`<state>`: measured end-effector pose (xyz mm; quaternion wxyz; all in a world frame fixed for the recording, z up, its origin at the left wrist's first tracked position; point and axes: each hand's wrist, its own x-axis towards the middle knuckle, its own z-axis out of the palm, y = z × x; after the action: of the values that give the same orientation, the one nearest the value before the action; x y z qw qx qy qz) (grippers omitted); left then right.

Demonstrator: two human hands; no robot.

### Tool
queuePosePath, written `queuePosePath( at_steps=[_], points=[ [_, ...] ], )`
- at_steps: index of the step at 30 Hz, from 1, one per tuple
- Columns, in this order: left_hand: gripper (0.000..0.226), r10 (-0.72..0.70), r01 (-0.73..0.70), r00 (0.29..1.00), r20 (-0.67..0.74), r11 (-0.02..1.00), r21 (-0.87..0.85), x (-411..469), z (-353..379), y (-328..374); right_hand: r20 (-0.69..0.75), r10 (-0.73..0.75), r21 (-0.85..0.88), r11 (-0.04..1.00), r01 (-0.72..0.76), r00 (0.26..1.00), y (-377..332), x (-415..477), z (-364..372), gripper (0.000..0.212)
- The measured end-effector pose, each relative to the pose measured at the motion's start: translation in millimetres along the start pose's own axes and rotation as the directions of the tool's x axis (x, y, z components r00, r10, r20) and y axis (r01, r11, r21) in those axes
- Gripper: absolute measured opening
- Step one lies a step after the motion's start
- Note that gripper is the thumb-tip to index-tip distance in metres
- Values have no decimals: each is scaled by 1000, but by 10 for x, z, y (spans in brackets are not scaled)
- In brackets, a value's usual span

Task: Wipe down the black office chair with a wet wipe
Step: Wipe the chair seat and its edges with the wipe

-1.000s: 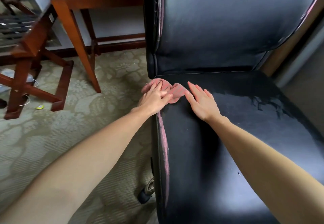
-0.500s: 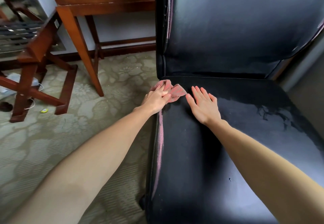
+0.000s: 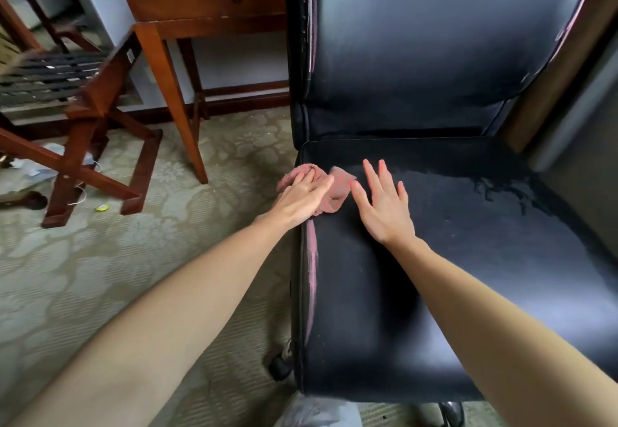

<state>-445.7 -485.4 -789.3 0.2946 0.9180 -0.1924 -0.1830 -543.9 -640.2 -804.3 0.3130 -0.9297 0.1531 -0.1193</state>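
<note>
Left hand (image 3: pixel 302 197): fingers together, pressing pink wipe (image 3: pixel 338 189) onto office chair (image 3: pixel 468 259) edge.
Right hand (image 3: pixel 384 207): fingers spread; we are probably bracing it.

I see the wipe (image 3: pixel 338 189) on the left edge of the chair (image 3: pixel 468 276), under my left hand (image 3: pixel 302 201). My right hand (image 3: pixel 384 207) rests just right of it.

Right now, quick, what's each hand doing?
Left hand: open, straight fingers pressing the pink wipe onto the left edge of the chair seat.
Right hand: open, flat on the seat, holding nothing.
</note>
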Motion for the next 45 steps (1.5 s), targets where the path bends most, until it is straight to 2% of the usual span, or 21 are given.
queuePosePath(
  at_steps=[4, 8, 12, 16, 25, 32, 38, 42, 45],
  points=[
    [67, 20, -16, 997, -70, 998, 57, 131, 83, 43, -9, 48, 27, 998, -48, 999, 3, 89, 38, 64],
    [70, 9, -9, 1000, -26, 1000, 24, 202, 55, 48, -26, 106, 52, 993, -104, 994, -21, 155, 78, 65],
    [53, 150, -149, 989, 9, 976, 156, 156, 95, -82, -17, 154, 63, 986, -152, 988, -63, 155, 30, 63],
    [53, 195, -198, 980, 39, 961, 193, 293, 141, -225, 7, 128, -40, 991, -127, 992, -32, 163, 47, 64],
    [53, 212, -228, 972, 101, 954, 196, 852, -113, -10, 59, 74, -269, 962, -55, 996, 33, 248, 81, 64],
    [51, 267, -281, 958, 108, 950, 139, 306, -98, -186, 23, 109, -288, 953, -98, 994, -33, 285, 105, 57],
    [57, 241, -240, 965, 102, 971, -21, -447, -3, -191, 54, 136, -115, 985, -129, 989, -185, 120, 8, 50],
    [53, 248, -254, 965, 80, 965, 62, -324, 70, -190, 80, 112, -86, 991, -106, 990, -183, -20, -19, 52],
    [53, 235, -244, 969, 80, 962, 121, -32, 56, -178, 108, 73, -214, 976, -48, 991, -71, -9, 46, 56]
  ],
)
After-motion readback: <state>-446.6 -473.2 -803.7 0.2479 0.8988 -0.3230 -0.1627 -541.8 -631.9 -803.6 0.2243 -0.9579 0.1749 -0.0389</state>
